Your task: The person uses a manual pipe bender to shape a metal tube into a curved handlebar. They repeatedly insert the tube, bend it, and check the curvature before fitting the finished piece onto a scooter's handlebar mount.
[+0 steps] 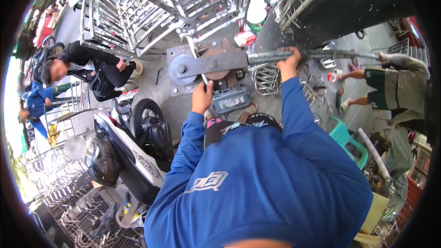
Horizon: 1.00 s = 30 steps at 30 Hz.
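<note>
The right hand was closed around the long metal lever that reached rightward from the bending machine, while the left hand, just below that machine, seemed curled on a thin steel strip, with finished bent pieces lying right of it.

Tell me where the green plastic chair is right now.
The green plastic chair stands low on the right, beside the person's right sleeve, below the lever bar.
</note>
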{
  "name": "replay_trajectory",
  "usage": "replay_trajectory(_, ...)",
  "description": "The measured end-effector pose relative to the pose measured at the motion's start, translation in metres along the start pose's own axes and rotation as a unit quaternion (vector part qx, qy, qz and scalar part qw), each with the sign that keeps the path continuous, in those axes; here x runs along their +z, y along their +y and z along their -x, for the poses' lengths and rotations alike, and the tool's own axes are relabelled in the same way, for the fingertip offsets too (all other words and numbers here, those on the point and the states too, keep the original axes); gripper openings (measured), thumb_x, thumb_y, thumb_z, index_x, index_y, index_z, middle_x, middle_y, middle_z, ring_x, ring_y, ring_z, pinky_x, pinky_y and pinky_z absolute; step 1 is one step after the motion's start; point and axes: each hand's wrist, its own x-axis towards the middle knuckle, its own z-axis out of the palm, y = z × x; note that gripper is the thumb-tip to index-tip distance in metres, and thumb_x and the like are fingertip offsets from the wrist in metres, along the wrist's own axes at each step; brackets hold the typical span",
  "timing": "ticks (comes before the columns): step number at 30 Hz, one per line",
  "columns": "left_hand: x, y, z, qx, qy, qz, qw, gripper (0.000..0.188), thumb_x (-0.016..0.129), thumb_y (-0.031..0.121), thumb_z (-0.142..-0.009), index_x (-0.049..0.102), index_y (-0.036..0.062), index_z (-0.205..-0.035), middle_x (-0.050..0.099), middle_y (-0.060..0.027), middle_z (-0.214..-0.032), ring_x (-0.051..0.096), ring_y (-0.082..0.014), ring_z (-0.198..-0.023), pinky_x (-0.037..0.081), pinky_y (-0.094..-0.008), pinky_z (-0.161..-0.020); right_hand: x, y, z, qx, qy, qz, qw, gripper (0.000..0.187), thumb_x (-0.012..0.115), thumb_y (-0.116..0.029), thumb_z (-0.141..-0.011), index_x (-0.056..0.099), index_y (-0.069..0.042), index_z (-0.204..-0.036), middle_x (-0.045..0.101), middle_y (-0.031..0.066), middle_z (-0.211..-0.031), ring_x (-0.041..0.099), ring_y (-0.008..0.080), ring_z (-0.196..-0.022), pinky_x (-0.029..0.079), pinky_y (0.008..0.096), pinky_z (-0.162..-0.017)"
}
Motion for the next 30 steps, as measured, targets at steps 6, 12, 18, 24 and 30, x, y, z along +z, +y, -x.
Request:
replay_trajectory(6, 0.026, -0.005, 0.042, -0.040, 0.042, 0.080, 0.995, 0.035, 0.062, 0.033, -0.100, 0.054, -0.0002, -0.094, 0.066, -0.0298, -0.077, 0.064, -0.0511, -0.077, 0.047, -0.0563, -0.064, -0.010, -0.007, 0.021, 0.024, 0.093, 0.009, 0.995, 0.013, 0.060, -0.016, -0.071, 0.048, -0.013, -0.073, 0.050, 0.0023, -0.072, 0.052, 0.0212, -0.065, 0.051, 0.0416, -0.074)
replay_trajectory(12, 0.045, -0.023, 0.030, -0.051, 0.056, 0.069, 0.995, 0.036, 0.058, 0.032, -0.103, 0.051, 0.0017, -0.085, 0.064, -0.0283, -0.071, 0.063, -0.0509, -0.069, 0.046, -0.0535, -0.059, -0.005, -0.003, 0.013, 0.015, 0.100, 0.009, 0.995, 0.012, 0.060, -0.015, -0.071, 0.048, -0.012, -0.073, 0.051, 0.0030, -0.071, 0.052, 0.0212, -0.064, 0.050, 0.0417, -0.070)
replay_trajectory(18, 0.050, -0.024, 0.027, -0.095, -0.025, 0.144, 0.985, 0.049, 0.060, 0.037, -0.098, 0.062, -0.0079, -0.080, 0.067, -0.0323, -0.076, 0.067, -0.0497, -0.075, 0.051, -0.0552, -0.068, 0.002, -0.006, 0.007, 0.026, 0.082, 0.053, 0.995, 0.015, 0.062, -0.019, -0.073, 0.048, -0.013, -0.076, 0.052, 0.0037, -0.070, 0.053, 0.0220, -0.062, 0.050, 0.0409, -0.067)
replay_trajectory(24, 0.055, -0.016, 0.029, -0.110, 0.037, 0.126, 0.985, 0.041, 0.062, 0.033, -0.094, 0.069, -0.0061, -0.087, 0.066, -0.0290, -0.072, 0.067, -0.0486, -0.074, 0.052, -0.0524, -0.070, -0.001, -0.009, 0.001, 0.004, 0.108, 0.018, 0.994, 0.017, 0.062, -0.016, -0.071, 0.046, -0.014, -0.070, 0.051, 0.0026, -0.068, 0.053, 0.0214, -0.061, 0.051, 0.0406, -0.065)
replay_trajectory(30, 0.063, -0.010, 0.028, -0.160, 0.101, 0.000, 0.982, 0.038, 0.064, 0.033, -0.094, 0.068, -0.0052, -0.092, 0.069, -0.0303, -0.084, 0.068, -0.0494, -0.086, 0.053, -0.0542, -0.075, -0.007, -0.012, -0.003, 0.064, 0.033, -0.005, 0.997, 0.013, 0.062, -0.017, -0.075, 0.049, -0.012, -0.074, 0.051, 0.0024, -0.069, 0.055, 0.0222, -0.063, 0.053, 0.0425, -0.071)
